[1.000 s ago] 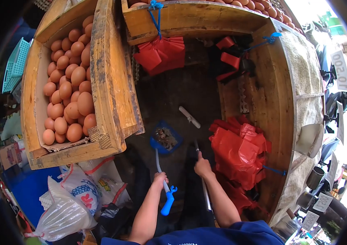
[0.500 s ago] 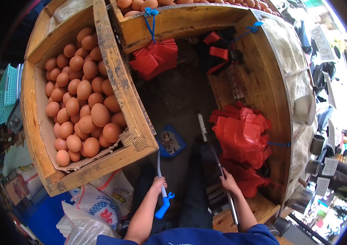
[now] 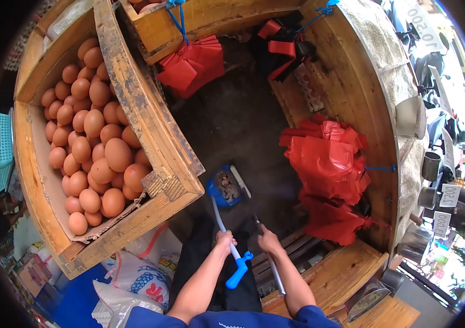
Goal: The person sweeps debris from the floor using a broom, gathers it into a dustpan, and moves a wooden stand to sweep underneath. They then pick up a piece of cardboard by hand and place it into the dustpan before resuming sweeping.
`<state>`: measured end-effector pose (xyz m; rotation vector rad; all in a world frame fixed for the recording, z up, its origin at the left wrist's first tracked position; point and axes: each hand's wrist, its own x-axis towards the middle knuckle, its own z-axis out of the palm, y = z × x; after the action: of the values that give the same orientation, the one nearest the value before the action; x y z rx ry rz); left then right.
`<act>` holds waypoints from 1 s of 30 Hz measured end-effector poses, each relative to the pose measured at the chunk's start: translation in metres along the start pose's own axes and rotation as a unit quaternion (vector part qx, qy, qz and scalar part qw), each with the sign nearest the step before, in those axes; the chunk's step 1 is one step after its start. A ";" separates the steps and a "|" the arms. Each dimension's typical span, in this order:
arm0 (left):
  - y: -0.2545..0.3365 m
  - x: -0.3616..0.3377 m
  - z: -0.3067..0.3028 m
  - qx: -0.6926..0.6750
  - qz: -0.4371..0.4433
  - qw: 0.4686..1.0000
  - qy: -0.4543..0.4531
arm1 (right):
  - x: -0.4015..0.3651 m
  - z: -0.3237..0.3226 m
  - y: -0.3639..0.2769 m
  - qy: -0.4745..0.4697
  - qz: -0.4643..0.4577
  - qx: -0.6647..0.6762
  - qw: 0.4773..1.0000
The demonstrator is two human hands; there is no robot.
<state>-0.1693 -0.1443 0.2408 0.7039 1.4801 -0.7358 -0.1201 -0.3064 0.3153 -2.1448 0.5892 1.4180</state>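
Two hands are shut around two long handles, close together just ahead of the person's dark trousers. The left hand [image 3: 225, 239] is wrapped fully round the pale shaft of a dustpan handle [image 3: 220, 218], with its blue grip [image 3: 238, 271] sticking out behind the fist toward the body. The right hand [image 3: 269, 240], just beside it, is closed on a metal pole [image 3: 276, 271] that also trails back past the wrist. Both shafts run forward and slightly leftward from the hands, nearly side by side and drawing closer toward the floor. The blue dustpan [image 3: 222, 186] sits on the dark floor [image 3: 243, 126] straight ahead of the left hand, with pale scraps lying in it. The pole's pale sweeper head [image 3: 240, 180] lies along the pan's right edge, touching it or very near, its long axis in line with the shafts. The left hand is the nearer to the pan. Farther off, red plastic bags [image 3: 325, 164] hang bunched to the right, and to the left a wooden crate [image 3: 153, 131] holds brown eggs [image 3: 98, 153] above the floor.
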 end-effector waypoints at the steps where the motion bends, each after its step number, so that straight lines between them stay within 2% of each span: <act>1: 0.002 0.002 0.000 0.006 -0.010 1.000 0.000 | -0.003 -0.003 0.022 0.036 -0.035 -0.032 0.998; 3: -0.001 0.007 0.002 0.004 -0.024 1.000 0.000 | -0.002 -0.008 0.036 0.069 -0.069 -0.071 0.993; 5: -0.006 0.010 0.004 -0.011 -0.014 1.000 0.004 | 0.005 -0.024 0.015 0.096 -0.002 -0.030 0.995; 6: -0.007 0.011 0.004 -0.017 -0.013 1.000 0.003 | 0.012 -0.021 0.011 0.096 -0.006 -0.036 0.995; 8: -0.007 0.013 0.003 -0.018 -0.016 1.000 -0.001 | 0.040 -0.009 -0.007 0.088 0.045 0.010 0.995; 10: -0.003 0.016 -0.001 -0.048 -0.021 0.999 -0.010 | 0.039 0.005 -0.017 0.064 -0.007 -0.103 0.993; 12: 0.001 0.018 -0.010 -0.092 -0.032 0.995 -0.038 | 0.017 -0.009 -0.026 0.038 -0.008 -0.086 0.995; 14: 0.005 0.012 -0.023 -0.125 -0.034 0.989 -0.069 | -0.018 -0.032 -0.032 0.001 -0.060 -0.027 0.998; 18: 0.002 -0.004 -0.032 -0.164 -0.043 0.982 -0.078 | -0.052 -0.073 -0.061 0.029 -0.107 -0.101 0.989; 21: -0.001 -0.022 -0.018 -0.234 -0.069 0.967 -0.072 | -0.026 -0.115 -0.080 0.094 -0.241 -0.178 0.949; 24: -0.011 -0.028 0.016 -0.318 -0.077 0.943 -0.053 | 0.032 -0.163 -0.124 0.089 -0.263 -0.272 0.922; 26: -0.024 -0.017 0.044 -0.384 -0.071 0.919 -0.051 | 0.080 -0.190 -0.157 0.103 -0.331 -0.341 0.874; 28: -0.025 -0.026 0.071 -0.422 -0.054 0.904 -0.035 | 0.128 -0.209 -0.192 0.088 -0.317 -0.382 0.864; 30: -0.023 -0.032 0.095 -0.451 -0.040 0.891 -0.019 | 0.143 -0.225 -0.238 0.040 -0.281 -0.426 0.859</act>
<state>-0.1288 -0.2332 0.2717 -0.0884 1.6074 -0.0577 0.2352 -0.2715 0.2974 -2.6866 -0.7687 1.3618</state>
